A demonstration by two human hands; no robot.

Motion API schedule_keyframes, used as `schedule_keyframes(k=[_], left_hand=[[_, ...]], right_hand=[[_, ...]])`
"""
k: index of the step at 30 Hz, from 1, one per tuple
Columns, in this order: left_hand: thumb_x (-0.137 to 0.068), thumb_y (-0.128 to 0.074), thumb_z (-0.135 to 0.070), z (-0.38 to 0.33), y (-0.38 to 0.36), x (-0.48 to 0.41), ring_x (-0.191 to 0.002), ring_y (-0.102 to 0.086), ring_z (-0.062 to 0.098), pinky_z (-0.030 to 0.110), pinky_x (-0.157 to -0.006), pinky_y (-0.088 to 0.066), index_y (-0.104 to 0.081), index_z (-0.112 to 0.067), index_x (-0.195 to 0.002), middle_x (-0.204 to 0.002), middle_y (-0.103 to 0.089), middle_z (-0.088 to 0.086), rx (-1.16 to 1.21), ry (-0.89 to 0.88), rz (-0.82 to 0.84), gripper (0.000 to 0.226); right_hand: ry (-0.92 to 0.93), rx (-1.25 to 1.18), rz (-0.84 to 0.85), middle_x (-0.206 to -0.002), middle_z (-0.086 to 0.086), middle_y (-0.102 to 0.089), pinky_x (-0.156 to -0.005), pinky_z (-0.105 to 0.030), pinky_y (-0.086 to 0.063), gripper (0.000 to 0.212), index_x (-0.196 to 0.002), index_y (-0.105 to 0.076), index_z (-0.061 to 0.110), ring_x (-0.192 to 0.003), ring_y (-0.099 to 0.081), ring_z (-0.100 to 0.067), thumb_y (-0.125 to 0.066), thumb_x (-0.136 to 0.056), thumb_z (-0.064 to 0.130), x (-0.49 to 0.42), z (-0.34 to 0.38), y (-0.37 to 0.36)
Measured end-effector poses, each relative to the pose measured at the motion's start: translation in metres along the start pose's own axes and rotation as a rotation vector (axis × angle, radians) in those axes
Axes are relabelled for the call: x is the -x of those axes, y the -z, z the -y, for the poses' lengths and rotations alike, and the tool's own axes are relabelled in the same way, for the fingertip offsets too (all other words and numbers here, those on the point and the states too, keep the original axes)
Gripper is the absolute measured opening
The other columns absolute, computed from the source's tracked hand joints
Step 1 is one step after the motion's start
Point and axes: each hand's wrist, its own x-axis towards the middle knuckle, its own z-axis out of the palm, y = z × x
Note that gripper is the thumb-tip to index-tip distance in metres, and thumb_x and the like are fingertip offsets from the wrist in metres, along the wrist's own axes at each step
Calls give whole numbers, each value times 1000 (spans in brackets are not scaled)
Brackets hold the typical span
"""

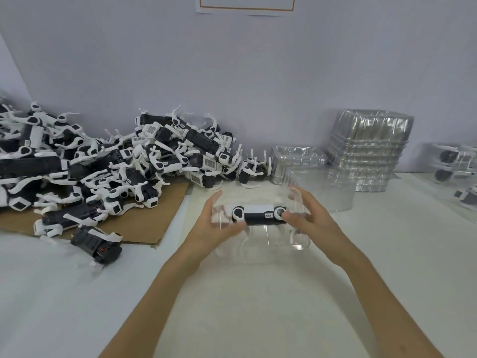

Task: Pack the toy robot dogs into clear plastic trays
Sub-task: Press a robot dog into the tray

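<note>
Left grip (219, 223) and right grip (307, 218): both are curled round opposite ends of the clear tray (273, 239), clasping it with the toy robot dog (258, 215) lying inside. My right thumb appears to press on the dog's round hip joint. Tray and dog sit low over the surface (258, 293), straight ahead of me; whether the tray rests on it I cannot tell.

Orientation: the dog's long axis runs left to right, its flank toward me. Which end is the head I cannot tell.

Handling, as I judge it: the body is light, hard and stiff. The thin white legs could snag or snap, so I hold by the body ends. The tray is thin, slick and flexible, best held at its walls.

Beyond, left: pile of unpacked dogs (103, 164) on cardboard (154, 223). Right: stacked empty trays (369, 148).
</note>
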Motion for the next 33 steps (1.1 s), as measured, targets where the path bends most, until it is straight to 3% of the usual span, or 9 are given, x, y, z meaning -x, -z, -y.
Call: schedule_keyframes(k=[4, 9, 13, 17, 21, 24, 27, 30, 33], left_hand=[[-65, -91, -43, 7, -3, -2, -109, -59, 9, 21, -77, -46, -28, -54, -146, -139, -42, -18, -57, -34, -35, 104], [-63, -81, -55, 5, -7, 0, -120, -53, 9, 27, -88, -44, -26, -45, -152, -145, -34, -16, -60, -10, -128, 106], [-89, -72, -40, 4, -7, 0, -124, -51, 9, 31, -100, -42, -45, -38, -142, -140, -45, -16, 43, 48, -159, 59], [-92, -71, -30, 6, -7, 2, -87, -62, -16, 18, -76, -45, -56, -48, -113, -118, -59, -22, -16, 41, -80, 31], [-88, -74, -36, 8, -11, 2, -85, -65, -11, 20, -73, -46, -56, -49, -114, -115, -63, -21, -52, 31, -69, 33], [-91, -70, -42, 11, -14, 1, -89, -68, -2, 25, -77, -51, -58, -48, -114, -114, -66, -16, -100, 21, -103, 27], [-97, -62, -38, 13, -13, -1, -96, -70, 13, 40, -87, -57, -64, -42, -111, -106, -71, -8, -91, 28, -156, 15], [-100, -57, -33, 11, -10, -1, -84, -73, 11, 35, -77, -56, -66, -35, -109, -103, -74, -6, -73, 57, -165, 13], [-99, -57, -32, 12, -12, -1, -81, -73, 8, 29, -75, -53, -66, -32, -111, -104, -74, -8, -92, 86, -135, 15]], right_hand=[[12, 69, -87, -140, 28, -47, -82, -23, -49, 67, -135, -49, 50, -113, -60, -4, -73, -72, 55, -1, -2, -1], [-51, 45, -163, -141, 23, -49, -88, -33, -55, 68, -139, -50, 38, -112, -64, -9, -73, -78, 55, -5, -8, -5], [-129, 57, -354, -141, 14, -52, -102, -36, -46, 45, -135, -56, 31, -126, -56, -17, -69, -93, 37, -11, -15, -3], [120, 319, -447, -123, 16, -59, -99, -24, -43, 32, -121, -63, 33, -115, -57, -4, -69, -93, 20, -7, -15, -4], [368, 430, -301, -114, 21, -64, -89, -7, -41, 30, -114, -69, 31, -103, -63, -1, -67, -90, 13, 0, -3, -18], [435, 489, -88, -101, 21, -69, -79, -14, -49, 21, -104, -74, 29, -87, -67, -2, -71, -84, 22, 6, 5, -29], [338, 602, 110, -104, 23, -68, -81, -23, -52, 28, -108, -73, 35, -91, -65, -1, -78, -81, 32, 8, 9, -33], [334, 675, 110, -100, 20, -69, -80, -28, -52, 27, -102, -76, 32, -89, -63, 0, -72, -77, 23, 9, 14, -30], [277, 741, 37, -91, 20, -67, -72, -19, -46, 29, -94, -74, 38, -80, -58, 2, -61, -70, 29, 9, 16, -25]])
